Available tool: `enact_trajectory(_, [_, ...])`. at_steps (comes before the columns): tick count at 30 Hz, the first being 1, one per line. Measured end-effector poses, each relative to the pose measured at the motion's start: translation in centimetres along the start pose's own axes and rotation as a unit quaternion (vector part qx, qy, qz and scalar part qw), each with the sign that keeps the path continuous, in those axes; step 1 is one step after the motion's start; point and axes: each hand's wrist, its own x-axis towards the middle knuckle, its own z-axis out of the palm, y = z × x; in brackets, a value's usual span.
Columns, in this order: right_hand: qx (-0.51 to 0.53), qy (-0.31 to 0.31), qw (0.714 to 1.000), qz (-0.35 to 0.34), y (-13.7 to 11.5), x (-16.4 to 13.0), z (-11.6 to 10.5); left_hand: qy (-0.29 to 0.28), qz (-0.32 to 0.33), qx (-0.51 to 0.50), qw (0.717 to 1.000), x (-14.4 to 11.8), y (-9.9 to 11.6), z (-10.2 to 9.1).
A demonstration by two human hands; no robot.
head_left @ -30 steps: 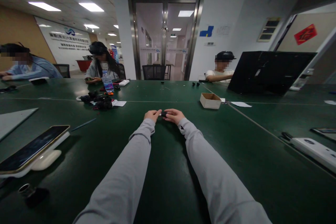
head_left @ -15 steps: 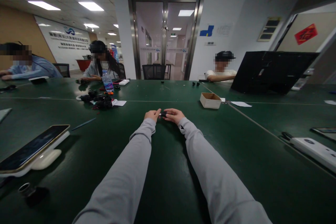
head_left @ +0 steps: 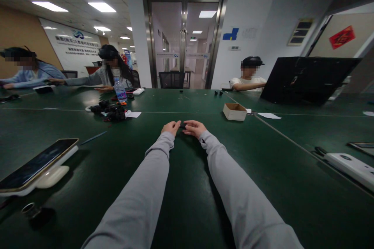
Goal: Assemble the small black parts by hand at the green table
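Observation:
Above the green table, out in front of me, my left hand (head_left: 171,127) and my right hand (head_left: 195,128) meet at a small black cylindrical piece (head_left: 182,126). My right hand has its fingers closed around the piece's right part. The thumb and fingers of my left hand pinch at its left end, where a little bright metal shows. The piece is too small and too covered by fingers for me to tell its exact kind.
A small open cardboard box (head_left: 234,113) stands beyond my right hand. Left are a heap of black parts (head_left: 109,111), a water bottle (head_left: 120,90), a phone (head_left: 37,163) and a short black-and-silver cylinder (head_left: 30,211). Right are a monitor (head_left: 306,79) and a white power strip (head_left: 350,167). Several people sit opposite.
Both hands stay nearly in place; less of the piece's metal part shows between them. Across the table, the person in the middle has stretched an arm out to the left.

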Motion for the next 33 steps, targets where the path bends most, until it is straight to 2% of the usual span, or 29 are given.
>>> enact_trajectory(2, [-0.001,0.021,1.000,-0.002,-0.1,0.0,0.0,-0.006,0.016,-0.069,0.997,0.2,-0.4,0.5])
enact_trajectory(5, [0.002,0.043,0.999,0.004,-0.2,-0.1,0.1,-0.007,0.076,-0.191,0.979,0.5,-0.8,1.3])
enact_trajectory(7, [0.005,0.045,0.999,0.010,-0.3,-0.1,0.2,-0.005,0.070,-0.238,0.969,0.6,-0.9,1.6])
enact_trajectory(10, [0.000,0.037,0.999,0.013,-0.3,-0.2,0.3,-0.007,0.025,-0.222,0.975,0.7,-1.0,1.7])
enact_trajectory(14, [-0.009,0.031,0.999,0.008,-0.3,-0.2,0.3,-0.003,0.042,-0.187,0.981,0.7,-1.1,1.4])
enact_trajectory(19, [-0.011,0.030,0.999,0.016,-0.4,-0.3,0.3,-0.029,-0.012,-0.184,0.982,0.7,-0.9,1.2])
enact_trajectory(24, [-0.006,0.031,0.999,0.016,-0.3,-0.3,0.3,-0.040,-0.011,-0.204,0.978,0.8,-0.7,1.2])
enact_trajectory(30, [-0.007,0.022,1.000,0.015,-0.3,-0.2,0.1,-0.022,0.015,-0.204,0.979,0.8,-0.9,1.3])
enact_trajectory(33, [-0.006,0.019,1.000,0.015,-0.3,-0.2,0.1,-0.025,0.005,-0.222,0.975,0.8,-0.9,1.3])
